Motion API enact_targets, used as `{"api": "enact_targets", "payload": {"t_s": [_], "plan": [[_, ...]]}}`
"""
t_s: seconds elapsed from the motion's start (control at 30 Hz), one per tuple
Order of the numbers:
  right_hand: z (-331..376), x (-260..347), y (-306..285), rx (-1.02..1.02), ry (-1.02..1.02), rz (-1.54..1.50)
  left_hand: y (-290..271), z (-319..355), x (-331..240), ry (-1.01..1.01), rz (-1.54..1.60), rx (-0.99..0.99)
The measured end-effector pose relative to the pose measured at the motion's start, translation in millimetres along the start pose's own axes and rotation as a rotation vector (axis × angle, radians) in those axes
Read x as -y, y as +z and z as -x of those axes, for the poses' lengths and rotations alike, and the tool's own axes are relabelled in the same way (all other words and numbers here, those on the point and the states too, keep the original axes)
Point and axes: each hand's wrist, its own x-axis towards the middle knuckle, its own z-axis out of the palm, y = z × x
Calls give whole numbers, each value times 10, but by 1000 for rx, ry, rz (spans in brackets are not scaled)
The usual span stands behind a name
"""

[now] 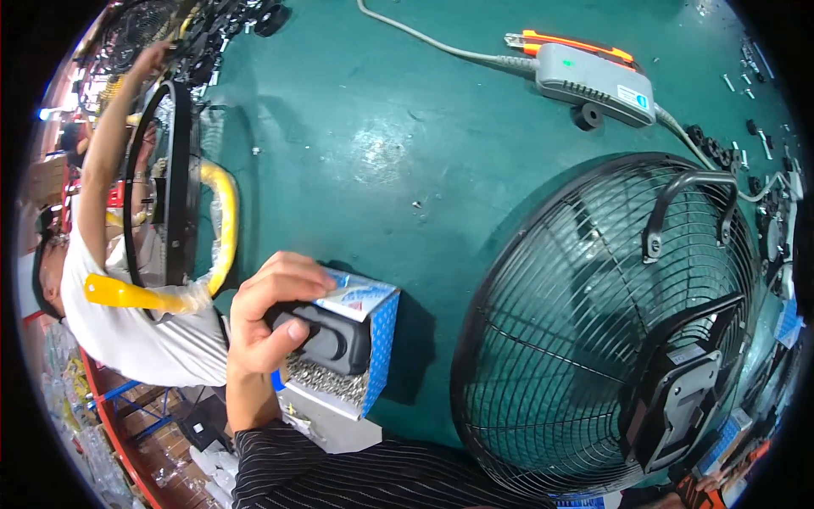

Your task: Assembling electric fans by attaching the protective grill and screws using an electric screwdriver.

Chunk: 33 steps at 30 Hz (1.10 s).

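My left hand (pixel 275 310) curls round a black plastic part (pixel 335 339) with a raised oval on its face. Its fingertips rest against the flap of a blue-and-white cardboard box (pixel 383 348). Small silvery screws (pixel 326 379) fill the box below the part. Low at the right rim, my right hand (pixel 731 475) is partly visible, closed round an orange-and-black tool (pixel 699 494); the fan hides much of that arm. Between the hands, a round black wire fan guard (pixel 551 339) lies with its handle (pixel 691 191) and a black bracket (pixel 678 407) upward.
A grey power adapter (pixel 585 81) with cables sits beside orange-handled pliers (pixel 585 44) and a black rubber ring (pixel 587 116). Loose bolts (pixel 746 81) lie at the right edge. Across the left side, a person in white (pixel 144 339) reaches past another fan (pixel 174 187) with a yellow tube (pixel 225 212).
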Motion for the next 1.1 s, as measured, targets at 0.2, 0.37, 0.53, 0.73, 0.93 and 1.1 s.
{"api": "enact_targets", "payload": {"t_s": [0.2,0.37,0.53,0.73,0.93,1.1], "plan": [[-3,-52,101,-346,-74,248,121,165,-142,-19,-4,97],[-67,-29,393,-328,-119,91,105,367,-143,-25,69,41],[83,-10,201,-648,148,379,274,647,-137,0,-6,-209],[284,-16,-224,-449,147,162,723,1341,-328,257,-897,-284],[433,88,-228,-340,100,39,796,1046,-185,425,-946,-348],[571,158,-51,-357,-36,-77,721,771,-243,476,-1001,-398]]}}
